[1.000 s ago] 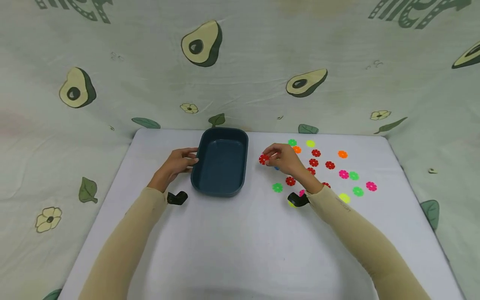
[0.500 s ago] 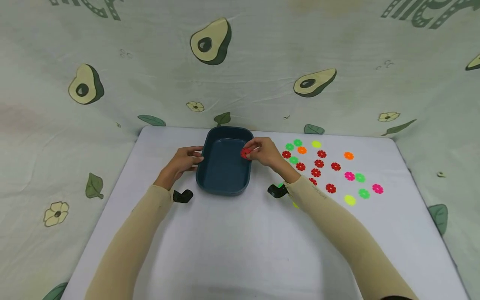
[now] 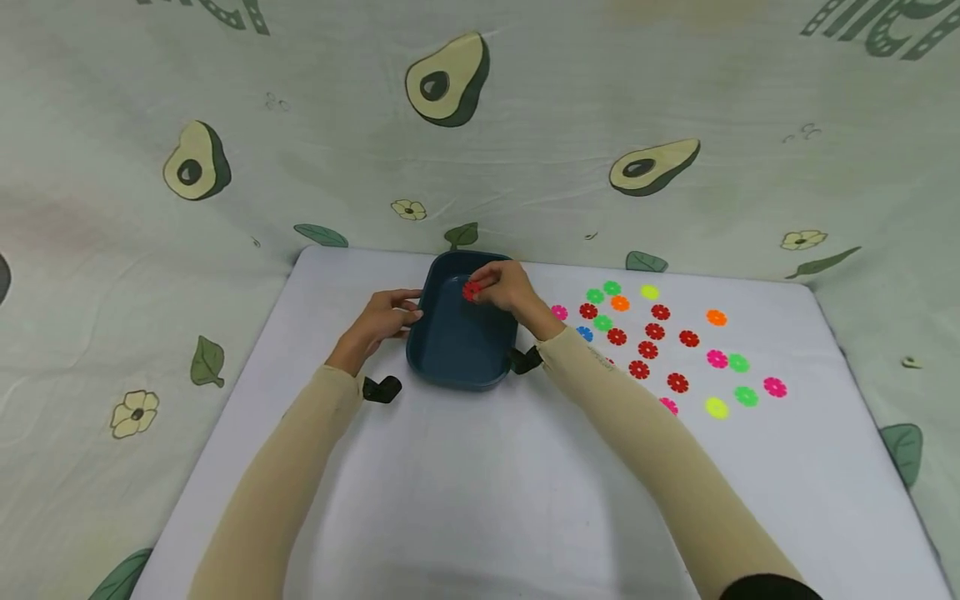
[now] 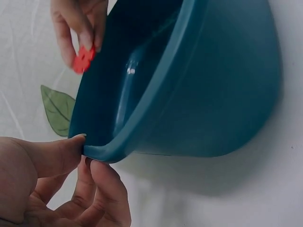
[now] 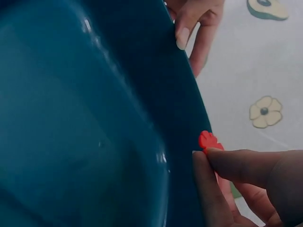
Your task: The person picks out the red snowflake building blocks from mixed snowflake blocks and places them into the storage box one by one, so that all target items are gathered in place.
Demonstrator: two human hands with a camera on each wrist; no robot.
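A deep dark-blue plastic tub (image 3: pixel 459 346) stands on the white table. My left hand (image 3: pixel 378 323) pinches its left rim, thumb (image 4: pixel 59 156) on the inside and fingers outside. Over the tub's far part, my right hand (image 3: pixel 510 287) holds a red notched plastic disc (image 3: pixel 471 291) between thumb and fingertips. In the left wrist view the red disc (image 4: pixel 84 60) hangs above the tub's opening, and in the right wrist view its scalloped edge (image 5: pixel 207 140) sticks out past the fingertips. The visible part of the tub's floor (image 5: pixel 71 113) is bare.
Several flat notched discs in red, green, pink, orange, yellow and blue lie scattered right of the tub, such as a red disc (image 3: pixel 678 382) and an orange disc (image 3: pixel 717 317). Behind the table hangs a patterned cloth (image 3: pixel 555 108). The right forearm (image 3: pixel 637 425) covers part of the table.
My right hand has carried the red disc left, from beside the tub to over it. My left hand still holds the rim. The head view has shifted slightly.
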